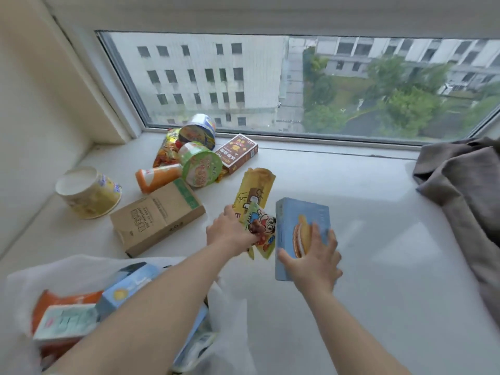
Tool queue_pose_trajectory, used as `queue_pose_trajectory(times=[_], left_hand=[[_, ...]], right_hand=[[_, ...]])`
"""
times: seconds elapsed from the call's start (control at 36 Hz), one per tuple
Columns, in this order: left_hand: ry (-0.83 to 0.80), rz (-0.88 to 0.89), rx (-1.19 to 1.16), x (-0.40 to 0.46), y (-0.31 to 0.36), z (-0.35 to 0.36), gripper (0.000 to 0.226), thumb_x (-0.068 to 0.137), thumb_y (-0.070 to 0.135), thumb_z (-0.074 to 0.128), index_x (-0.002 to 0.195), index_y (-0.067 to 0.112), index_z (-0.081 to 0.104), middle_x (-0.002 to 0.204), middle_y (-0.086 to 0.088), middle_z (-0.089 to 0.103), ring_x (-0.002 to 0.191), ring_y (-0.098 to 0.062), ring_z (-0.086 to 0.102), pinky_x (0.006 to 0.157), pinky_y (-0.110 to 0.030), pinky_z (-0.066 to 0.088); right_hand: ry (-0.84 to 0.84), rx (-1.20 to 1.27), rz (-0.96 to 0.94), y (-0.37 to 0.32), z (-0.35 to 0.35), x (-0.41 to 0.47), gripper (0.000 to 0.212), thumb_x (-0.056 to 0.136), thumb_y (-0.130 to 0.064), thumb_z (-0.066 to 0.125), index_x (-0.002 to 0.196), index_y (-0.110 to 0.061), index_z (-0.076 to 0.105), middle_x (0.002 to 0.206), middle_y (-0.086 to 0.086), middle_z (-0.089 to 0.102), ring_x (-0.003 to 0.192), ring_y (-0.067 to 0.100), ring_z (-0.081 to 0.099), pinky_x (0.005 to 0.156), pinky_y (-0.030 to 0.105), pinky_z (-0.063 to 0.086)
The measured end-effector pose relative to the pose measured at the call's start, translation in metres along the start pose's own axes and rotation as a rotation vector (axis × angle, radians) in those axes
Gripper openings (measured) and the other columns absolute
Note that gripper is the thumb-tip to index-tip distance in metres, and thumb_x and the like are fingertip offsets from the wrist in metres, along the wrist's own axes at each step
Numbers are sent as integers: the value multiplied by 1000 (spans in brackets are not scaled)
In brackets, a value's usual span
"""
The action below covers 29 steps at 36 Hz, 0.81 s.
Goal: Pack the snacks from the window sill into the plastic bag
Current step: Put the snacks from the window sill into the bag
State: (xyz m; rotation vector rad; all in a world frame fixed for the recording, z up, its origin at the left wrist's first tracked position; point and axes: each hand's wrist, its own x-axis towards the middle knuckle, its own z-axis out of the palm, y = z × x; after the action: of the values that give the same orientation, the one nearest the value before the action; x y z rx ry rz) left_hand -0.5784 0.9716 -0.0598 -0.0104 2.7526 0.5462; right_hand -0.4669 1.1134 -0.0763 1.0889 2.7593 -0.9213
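We are partway through. The plastic bag (232, 307) sits at seven o'clock in our view, its mouth open toward us, and it already holds several packs: an orange packet (54, 300), a pale blue box (127, 288) and a mint-and-white box (67, 323).

Much is left on the window sill (378, 212). Toward eleven o'clock we see a heap: a yellow paper cup (89, 193) on its side, a brown carton (157, 217), an orange bottle (159, 177), a green-lidded cup (201, 166), two more cups behind it, a crinkly bag and a dark brown box (238, 152).

Our right hand (313, 255) grips the blue sandwich-biscuit box (300, 234) by its lower edge, thumb on the left side. The box stands on end, its long axis running six to twelve o'clock, its printed face toward us.

Our left hand (230, 228) pinches the small cartoon snack packet (259, 231) that overlaps the yellow packet (254, 193); whether it holds both we cannot tell. The yellow packet's long axis points to about one o'clock.

We judge these go into the bag next.
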Motion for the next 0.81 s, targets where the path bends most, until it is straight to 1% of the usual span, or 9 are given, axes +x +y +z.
queue_pose_trajectory(times=[0.14, 0.25, 0.33, 0.44, 0.53, 0.64, 0.69, 0.75, 0.81], left_hand=[[94, 48, -175, -64, -25, -53, 91, 58, 56, 77, 128, 18, 33, 119, -2, 57, 108, -24, 56, 90, -39, 47], [165, 91, -211, -113, -63, -89, 96, 56, 56, 79, 129, 19, 29, 120, -1, 57, 109, -25, 56, 92, -45, 46], [190, 70, -228, -145, -101, -103, 103, 55, 56, 80, 134, 20, 25, 123, -1, 57, 110, -26, 56, 92, -43, 47], [214, 70, -181, -174, -148, -110, 105, 56, 58, 78, 138, 22, 23, 125, 0, 56, 112, -24, 55, 91, -37, 45], [201, 76, -178, -189, -180, -111, 100, 56, 56, 78, 135, 22, 26, 122, 2, 56, 109, -21, 55, 86, -35, 45], [166, 87, -152, -210, -221, -106, 94, 54, 59, 73, 130, 26, 30, 118, 4, 56, 109, -21, 55, 90, -41, 46], [127, 81, -50, -220, -243, -95, 100, 56, 60, 70, 138, 30, 22, 125, 2, 52, 116, -24, 50, 95, -45, 42], [87, 76, 95, -227, -265, -80, 105, 64, 60, 62, 146, 35, 1, 128, -2, 46, 120, -26, 43, 95, -45, 38], [96, 109, 218, -228, -282, -66, 108, 69, 62, 57, 143, 39, -17, 123, -3, 43, 120, -25, 36, 95, -42, 33]], right_hand=[[43, 141, -126, -21, -20, -58, 100, 66, -64, 64, 145, -36, 11, 150, -9, 4, 134, 28, 21, 102, 53, 30], [49, 224, -255, -37, -25, -100, 99, 65, -63, 63, 145, -38, 10, 148, -12, 5, 134, 26, 22, 103, 53, 31], [32, 293, -333, -52, -21, -131, 99, 63, -62, 63, 144, -39, 12, 147, -13, 7, 134, 23, 23, 103, 52, 31], [-60, 412, -388, -80, -4, -170, 96, 67, -56, 68, 145, -37, 15, 147, -10, 9, 136, 22, 23, 106, 53, 32], [-156, 526, -395, -98, 12, -203, 96, 63, -59, 61, 145, -37, 16, 145, -14, 10, 135, 18, 25, 105, 49, 36], [-224, 570, -385, -110, 39, -246, 103, 61, -65, 55, 147, -37, 6, 147, -16, 7, 139, 16, 16, 110, 45, 31], [-301, 493, -383, -106, 61, -267, 112, 57, -74, 48, 148, -35, -3, 152, -12, -1, 142, 15, 5, 116, 43, 17], [-364, 394, -384, -94, 89, -290, 115, 55, -78, 43, 144, -37, -16, 153, -13, -15, 142, 9, -10, 115, 36, 5], [-373, 334, -374, -81, 114, -308, 110, 58, -78, 43, 136, -44, -26, 150, -16, -27, 139, 3, -20, 112, 31, 0]])
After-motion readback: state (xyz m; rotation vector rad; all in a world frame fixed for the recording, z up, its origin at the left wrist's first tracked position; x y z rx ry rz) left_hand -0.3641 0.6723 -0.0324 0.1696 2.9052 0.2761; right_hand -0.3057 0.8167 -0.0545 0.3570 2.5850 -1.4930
